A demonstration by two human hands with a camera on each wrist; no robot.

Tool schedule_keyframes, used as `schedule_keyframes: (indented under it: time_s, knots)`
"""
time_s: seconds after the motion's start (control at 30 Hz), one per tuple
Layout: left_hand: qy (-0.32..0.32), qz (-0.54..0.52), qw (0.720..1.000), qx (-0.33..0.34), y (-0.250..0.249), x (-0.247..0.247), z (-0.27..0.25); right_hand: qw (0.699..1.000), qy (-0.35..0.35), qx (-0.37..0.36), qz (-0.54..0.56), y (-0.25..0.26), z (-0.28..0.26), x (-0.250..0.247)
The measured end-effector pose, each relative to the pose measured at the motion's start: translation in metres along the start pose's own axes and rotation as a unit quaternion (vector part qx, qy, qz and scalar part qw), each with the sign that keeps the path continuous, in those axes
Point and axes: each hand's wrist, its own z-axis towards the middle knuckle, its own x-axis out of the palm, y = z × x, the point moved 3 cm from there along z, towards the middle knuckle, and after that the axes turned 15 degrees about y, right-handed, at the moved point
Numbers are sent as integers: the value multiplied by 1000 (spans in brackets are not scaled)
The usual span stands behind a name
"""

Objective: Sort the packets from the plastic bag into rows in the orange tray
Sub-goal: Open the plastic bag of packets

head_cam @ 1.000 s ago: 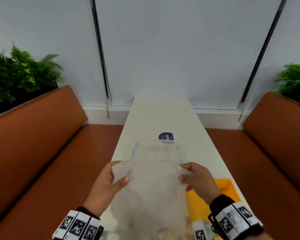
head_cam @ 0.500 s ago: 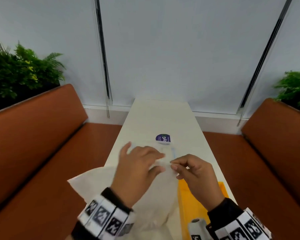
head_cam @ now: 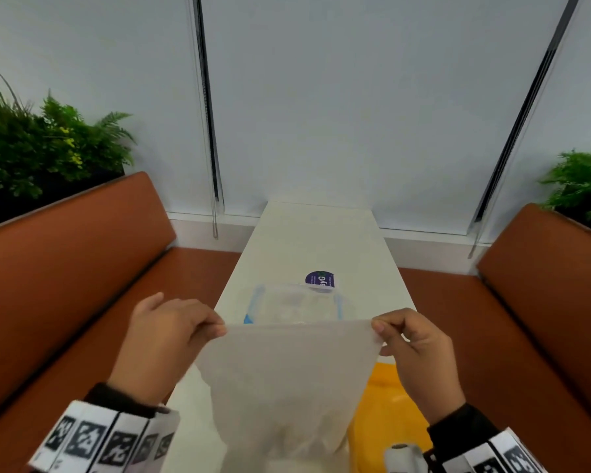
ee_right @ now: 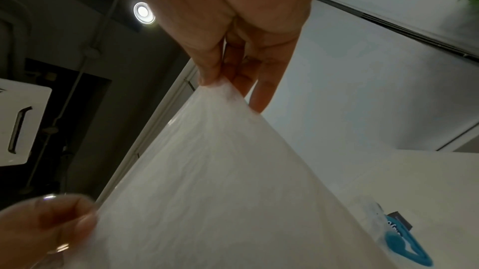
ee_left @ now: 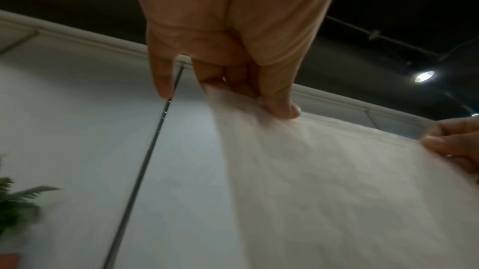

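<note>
Plastic bag (head_cam: pixel 284 377), a thin milky-white film, hangs between the two hands above the near end of the desk (head_cam: pixel 318 244). Its top edge is stretched almost straight from one hand to the other, and the body narrows downward. I judge it very light and completely soft; it will keep no shape by itself. The film looks smooth, so it can slip out of a weak pinch, and it may tear if pulled too hard. Near the bottom some pale shapes show faintly through the film; these are perhaps the packets, but I cannot tell for sure. If they are inside, their weight sits low and the bag will swing.

The best place to take hold seems to be the top corners, where it is already held, or the rim of the mouth.

The left hand (head_cam: pixel 171 332) pinches the left top corner between the thumb and the curled fingers. The right hand (head_cam: pixel 413 343) pinches the right corner in the same way, knuckles up. Both hands are at about the same height, well apart.

The orange tray (head_cam: pixel 386 401) lies on the desk just below the right hand, partly hidden by the bag. Beyond the bag lies a clear pouch with blue marks (head_cam: pixel 297 305), beside a round purple sticker (head_cam: pixel 319 279).
</note>
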Motion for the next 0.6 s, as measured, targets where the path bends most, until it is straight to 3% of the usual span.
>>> schedule_keyframes:
  time_s: [0.13, 0.2, 0.3, 0.37, 0.47, 0.6]
  knots:
    - [-14, -11, 999, -46, 9, -5, -11, 1000, -5, -10, -22, 0, 3, 5]
    - [-21, -23, 999, -34, 7, -3, -12, 990, -28, -76, -116, 11, 2, 8]
    - [-14, -61, 998, -3, 2, 1, -10, 929, 5, -215, -302, 33, 4, 27]
    - [-5, -93, 996, 2, 1, 2, -9, 898, 42, -256, -355, 38, 8, 46]
    - [7, -118, 993, 2, 0, 3, -7, 879, 71, -274, -383, 35, 12, 65]
    - [36, -117, 992, -2, 9, 7, -8, 873, 94, -242, -412, 34, 15, 73]
